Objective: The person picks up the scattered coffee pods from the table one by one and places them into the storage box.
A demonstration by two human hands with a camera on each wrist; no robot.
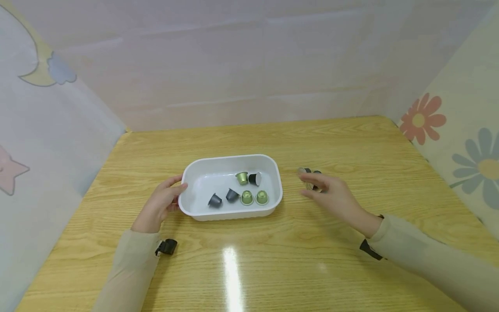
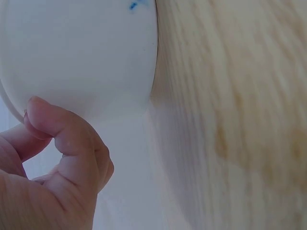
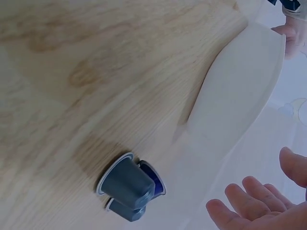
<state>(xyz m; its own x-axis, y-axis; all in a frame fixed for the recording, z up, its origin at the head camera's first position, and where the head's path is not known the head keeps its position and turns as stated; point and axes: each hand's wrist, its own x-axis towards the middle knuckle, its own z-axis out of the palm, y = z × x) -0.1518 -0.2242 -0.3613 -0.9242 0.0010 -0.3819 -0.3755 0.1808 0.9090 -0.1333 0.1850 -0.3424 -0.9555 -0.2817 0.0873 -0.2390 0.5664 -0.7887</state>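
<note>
A white plastic tray (image 1: 208, 215) holds several coffee capsules. Three are green, including this green capsule (image 1: 247, 197); two are dark grey, one being this grey capsule (image 1: 215, 200); a black capsule (image 1: 255, 178) lies on its side. At the tray's left end my left hand (image 1: 159, 206) pinches the rim between thumb and fingers, also seen in the left wrist view. My right hand (image 1: 331, 195) hovers by a small group of capsules right of the tray, fingers loosely extended and holding nothing. The right wrist view shows a grey-blue capsule (image 3: 127, 182) touching others, among them a purple-blue capsule (image 3: 152, 179).
The wooden table (image 1: 296, 268) carries the tray near its middle. Patterned sheets rise around it, with a back sheet (image 1: 249, 78) and a right sheet bearing a red flower (image 1: 421, 119). Black straps, such as this wrist strap (image 1: 168, 246), sit at both cuffs.
</note>
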